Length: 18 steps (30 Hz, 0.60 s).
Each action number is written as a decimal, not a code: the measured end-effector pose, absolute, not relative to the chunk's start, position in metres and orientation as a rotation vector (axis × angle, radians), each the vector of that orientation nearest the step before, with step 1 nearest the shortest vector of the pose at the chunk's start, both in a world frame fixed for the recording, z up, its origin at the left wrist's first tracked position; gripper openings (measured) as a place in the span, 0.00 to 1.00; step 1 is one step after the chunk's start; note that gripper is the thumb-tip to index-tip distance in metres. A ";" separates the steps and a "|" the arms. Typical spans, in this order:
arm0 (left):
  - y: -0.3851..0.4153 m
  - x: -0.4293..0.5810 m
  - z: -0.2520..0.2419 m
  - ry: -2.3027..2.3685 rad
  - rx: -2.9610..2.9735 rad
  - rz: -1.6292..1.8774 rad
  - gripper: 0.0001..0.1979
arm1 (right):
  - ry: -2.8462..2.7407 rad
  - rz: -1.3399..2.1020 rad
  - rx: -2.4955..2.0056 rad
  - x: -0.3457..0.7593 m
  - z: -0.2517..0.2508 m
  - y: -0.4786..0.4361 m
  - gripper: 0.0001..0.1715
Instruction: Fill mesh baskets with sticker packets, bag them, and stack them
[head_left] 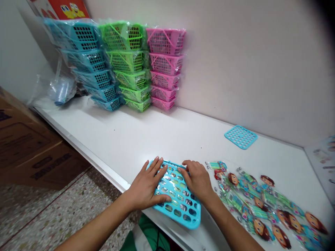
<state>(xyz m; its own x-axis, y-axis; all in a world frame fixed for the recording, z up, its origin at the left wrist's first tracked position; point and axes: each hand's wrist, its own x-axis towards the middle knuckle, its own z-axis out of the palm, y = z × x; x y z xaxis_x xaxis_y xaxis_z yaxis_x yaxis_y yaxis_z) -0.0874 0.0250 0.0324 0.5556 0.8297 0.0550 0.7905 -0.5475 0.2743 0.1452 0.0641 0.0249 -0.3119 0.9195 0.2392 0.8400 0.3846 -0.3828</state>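
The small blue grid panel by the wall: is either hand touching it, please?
No, the small blue grid panel lies apart; the left hand and right hand rest on the blue basket.

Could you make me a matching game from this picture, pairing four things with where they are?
Things:
1. left hand
2. small turquoise plastic grid panel
3. stack of pink plastic baskets
4. cartoon doll sticker packs

Places:
A. beside the wall, right of the green baskets
B. spread at the right of the white shelf
C. pressing on the large turquoise perforated tray
D. lying alone near the wall

Pairs: 1-C, 2-D, 3-A, 4-B

Bright, even light (corners vignetted, warped)
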 end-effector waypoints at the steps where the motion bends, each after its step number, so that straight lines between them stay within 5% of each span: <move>1: 0.025 -0.087 0.033 1.369 2.568 0.266 0.47 | -2.223 0.256 -1.511 0.145 0.024 0.064 0.17; 8: 0.025 -0.084 0.034 1.445 2.537 0.312 0.38 | -2.344 0.374 -1.461 0.143 0.024 0.073 0.19; 18: 0.027 -0.082 0.037 1.477 2.489 0.313 0.39 | -2.377 0.455 -1.407 0.143 0.025 0.078 0.18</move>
<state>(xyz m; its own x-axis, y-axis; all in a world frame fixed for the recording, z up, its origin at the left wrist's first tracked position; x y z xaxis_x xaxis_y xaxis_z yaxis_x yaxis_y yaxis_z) -0.0820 0.0269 0.0368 0.4690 0.8808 0.0658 0.8316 -0.4654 0.3030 0.1431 0.0775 0.0247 -0.4516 0.8832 0.1265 0.7742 0.4583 -0.4365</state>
